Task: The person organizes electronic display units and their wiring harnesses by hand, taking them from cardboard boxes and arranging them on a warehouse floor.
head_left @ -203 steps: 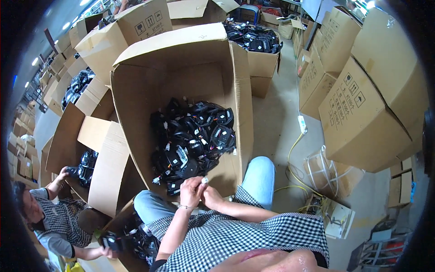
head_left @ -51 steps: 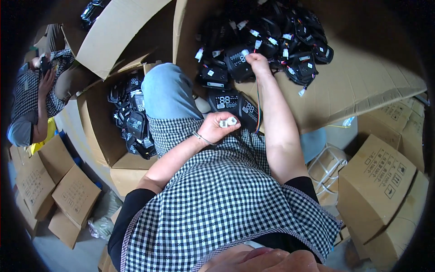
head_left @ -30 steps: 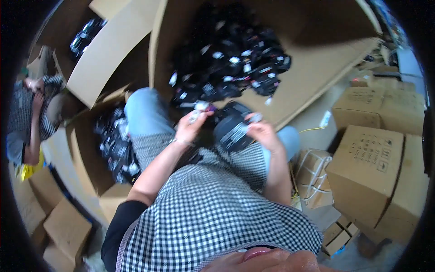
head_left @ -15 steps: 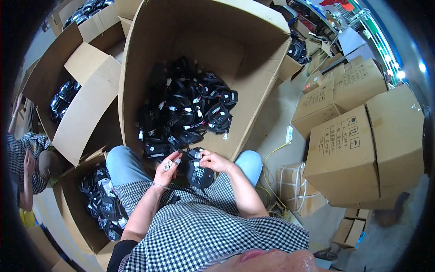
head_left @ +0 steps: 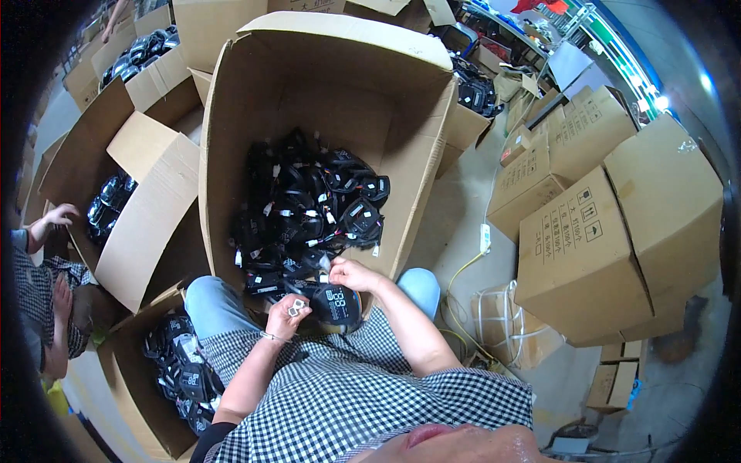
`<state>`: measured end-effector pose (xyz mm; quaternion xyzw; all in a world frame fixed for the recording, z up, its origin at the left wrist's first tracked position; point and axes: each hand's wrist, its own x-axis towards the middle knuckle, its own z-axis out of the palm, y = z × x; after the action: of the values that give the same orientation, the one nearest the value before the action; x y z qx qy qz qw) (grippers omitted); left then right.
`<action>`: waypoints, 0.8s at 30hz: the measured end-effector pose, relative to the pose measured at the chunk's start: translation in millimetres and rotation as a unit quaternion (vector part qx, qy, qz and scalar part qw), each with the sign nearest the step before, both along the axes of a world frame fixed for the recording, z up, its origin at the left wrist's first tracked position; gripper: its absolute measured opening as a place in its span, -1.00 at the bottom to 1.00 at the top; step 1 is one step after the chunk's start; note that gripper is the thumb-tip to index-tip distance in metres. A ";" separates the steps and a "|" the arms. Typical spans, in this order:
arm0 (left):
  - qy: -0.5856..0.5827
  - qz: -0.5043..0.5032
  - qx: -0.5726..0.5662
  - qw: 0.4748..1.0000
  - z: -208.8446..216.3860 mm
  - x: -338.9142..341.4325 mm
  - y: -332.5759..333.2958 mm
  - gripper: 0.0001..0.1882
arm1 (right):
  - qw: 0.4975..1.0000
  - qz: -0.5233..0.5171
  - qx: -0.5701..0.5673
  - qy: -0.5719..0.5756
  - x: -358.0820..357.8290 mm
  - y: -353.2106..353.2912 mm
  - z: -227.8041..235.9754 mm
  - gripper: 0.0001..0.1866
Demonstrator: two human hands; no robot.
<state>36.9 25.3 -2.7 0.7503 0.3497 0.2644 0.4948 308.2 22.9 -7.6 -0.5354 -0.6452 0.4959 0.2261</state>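
Observation:
I sit before a large open cardboard box (head_left: 231, 147) tipped toward me, with several black devices with coiled cables (head_left: 312, 208) piled inside. On my lap lies one black device with a small display (head_left: 337, 303). My right hand (head_left: 349, 275) pinches a white connector at the end of its cable, just above it. My left hand (head_left: 287, 312) holds a small white connector piece beside the device's left edge.
An open box of the same black devices (head_left: 181, 374) stands at my lower left. Another person (head_left: 42, 297) reaches into a box at the far left. Closed stacked cartons (head_left: 610, 231) fill the right; a white cable and power strip (head_left: 484, 239) lie on the floor.
The view has swung back up from my lap to the big box. My right hand took a device from the pile and brought it to my lap; both hands now meet over it.

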 end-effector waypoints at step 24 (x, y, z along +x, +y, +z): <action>0.077 -0.081 0.154 0.982 12.4 -3.8 -15.9 -0.66 | 0.859 -0.137 -0.379 0.317 -69.4 -76.7 23.1 -0.83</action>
<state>33.1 9.4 9.7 0.8617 0.2800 0.2154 0.3643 238.8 -53.8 15.6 -0.4767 -0.2212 0.8091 0.2631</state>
